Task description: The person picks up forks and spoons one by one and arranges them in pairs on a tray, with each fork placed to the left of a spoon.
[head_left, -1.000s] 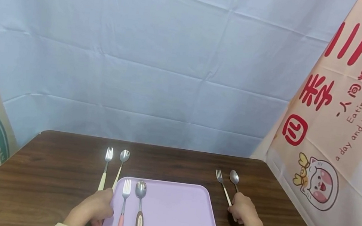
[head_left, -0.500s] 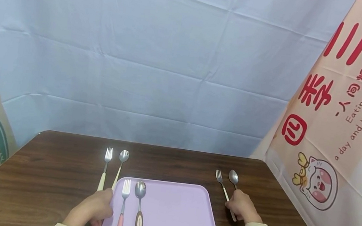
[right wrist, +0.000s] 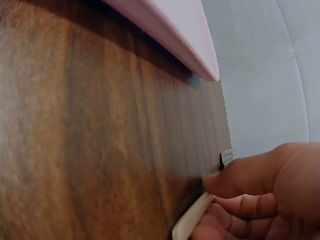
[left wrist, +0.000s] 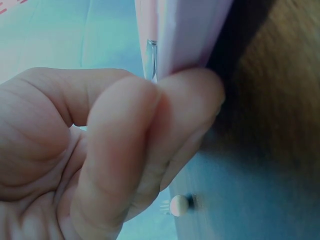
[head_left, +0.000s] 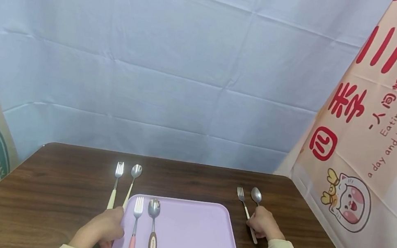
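Observation:
A lilac tray [head_left: 192, 239] lies on the table, and my left hand [head_left: 102, 228] grips its left edge, thumb above and fingers at the side. In the left wrist view, bent fingers [left wrist: 117, 145] meet the tray's rim [left wrist: 187, 35]. On the tray lie a pink-handled fork [head_left: 133, 236] and a brown-handled spoon [head_left: 152, 242]. To the tray's right, my right hand [head_left: 264, 224] pinches the pale handle of a fork [head_left: 244, 203]; the handle end [right wrist: 192, 220] sticks out below the thumb. Beside it lies a spoon [head_left: 256, 195], its handle hidden behind the hand.
Left of the tray lie a cream-handled fork [head_left: 114, 190] and a cream-handled spoon [head_left: 132, 182], close to my left hand. The dark wooden table [head_left: 191, 181] ends at a pale blue cloth [head_left: 174, 75]. A printed cloth [head_left: 383, 163] hangs at the right.
My right hand has shifted slightly up and left onto the fork's handle, whose lower end now shows beneath the fingers. The left hand and the tray have stayed put.

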Demonstrator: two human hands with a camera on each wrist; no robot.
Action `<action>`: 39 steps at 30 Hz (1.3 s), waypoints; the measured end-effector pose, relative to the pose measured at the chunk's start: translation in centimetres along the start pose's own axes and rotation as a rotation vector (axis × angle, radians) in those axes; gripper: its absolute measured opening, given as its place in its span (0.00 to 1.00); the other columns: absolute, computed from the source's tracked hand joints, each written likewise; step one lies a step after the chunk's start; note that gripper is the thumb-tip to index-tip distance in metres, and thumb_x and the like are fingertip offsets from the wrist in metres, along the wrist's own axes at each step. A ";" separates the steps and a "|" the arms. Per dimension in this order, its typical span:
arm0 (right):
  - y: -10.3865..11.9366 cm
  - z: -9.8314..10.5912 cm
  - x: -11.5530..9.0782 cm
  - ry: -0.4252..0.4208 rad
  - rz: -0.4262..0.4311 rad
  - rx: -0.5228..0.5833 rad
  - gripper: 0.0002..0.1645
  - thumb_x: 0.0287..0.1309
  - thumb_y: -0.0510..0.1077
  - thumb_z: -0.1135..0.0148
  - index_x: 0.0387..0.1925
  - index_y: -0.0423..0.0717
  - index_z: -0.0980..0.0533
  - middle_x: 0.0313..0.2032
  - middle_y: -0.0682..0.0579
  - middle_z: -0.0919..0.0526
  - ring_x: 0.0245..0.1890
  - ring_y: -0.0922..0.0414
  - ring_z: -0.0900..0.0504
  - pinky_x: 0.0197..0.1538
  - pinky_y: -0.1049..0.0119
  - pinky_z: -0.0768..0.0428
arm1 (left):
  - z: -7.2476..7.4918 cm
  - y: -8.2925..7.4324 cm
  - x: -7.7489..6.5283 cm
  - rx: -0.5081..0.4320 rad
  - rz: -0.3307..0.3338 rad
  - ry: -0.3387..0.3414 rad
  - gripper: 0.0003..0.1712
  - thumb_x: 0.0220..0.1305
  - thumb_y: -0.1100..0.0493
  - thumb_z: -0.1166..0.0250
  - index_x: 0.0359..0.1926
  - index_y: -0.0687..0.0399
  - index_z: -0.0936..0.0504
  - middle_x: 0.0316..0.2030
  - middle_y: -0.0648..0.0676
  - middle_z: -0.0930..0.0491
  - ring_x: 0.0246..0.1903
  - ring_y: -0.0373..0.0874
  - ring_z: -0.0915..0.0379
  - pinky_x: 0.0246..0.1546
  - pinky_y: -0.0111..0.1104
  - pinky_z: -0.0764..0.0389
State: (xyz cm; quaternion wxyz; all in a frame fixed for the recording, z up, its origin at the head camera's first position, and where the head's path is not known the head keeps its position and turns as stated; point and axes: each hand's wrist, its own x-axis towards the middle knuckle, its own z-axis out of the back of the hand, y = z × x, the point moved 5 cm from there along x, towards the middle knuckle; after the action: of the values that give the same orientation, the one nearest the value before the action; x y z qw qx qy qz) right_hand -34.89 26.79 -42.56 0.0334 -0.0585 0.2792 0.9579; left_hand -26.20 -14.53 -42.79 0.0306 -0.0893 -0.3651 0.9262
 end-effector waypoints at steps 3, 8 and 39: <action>-0.1 -0.1 0.1 -0.001 -0.010 0.013 0.15 0.44 0.31 0.45 0.09 0.43 0.35 0.12 0.50 0.32 0.13 0.56 0.27 0.15 0.67 0.19 | 0.0 0.0 0.0 -0.003 -0.001 0.003 0.12 0.38 0.75 0.48 0.30 0.71 0.36 0.13 0.61 0.31 0.03 0.47 0.33 0.02 0.33 0.22; -0.2 -0.1 0.2 -0.005 -0.019 0.029 0.18 0.45 0.31 0.46 0.07 0.45 0.37 0.10 0.52 0.34 0.12 0.57 0.28 0.13 0.68 0.20 | 0.0 0.0 0.0 -0.007 0.000 0.007 0.12 0.38 0.75 0.48 0.30 0.71 0.35 0.12 0.61 0.31 0.03 0.46 0.33 0.02 0.33 0.22; 0.1 0.8 -0.4 -0.042 -0.020 0.050 0.16 0.46 0.33 0.46 0.08 0.45 0.35 0.10 0.53 0.33 0.12 0.56 0.27 0.14 0.66 0.20 | -0.1 0.0 0.1 -0.008 -0.026 0.013 0.13 0.38 0.75 0.48 0.31 0.72 0.35 0.10 0.60 0.30 0.03 0.46 0.33 0.02 0.32 0.22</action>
State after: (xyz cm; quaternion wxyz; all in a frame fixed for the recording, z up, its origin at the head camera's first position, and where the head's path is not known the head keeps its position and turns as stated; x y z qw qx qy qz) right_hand -34.60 27.15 -41.82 0.0502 -0.0405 0.3017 0.9512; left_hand -26.24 -14.43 -42.84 0.0447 -0.0908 -0.3696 0.9237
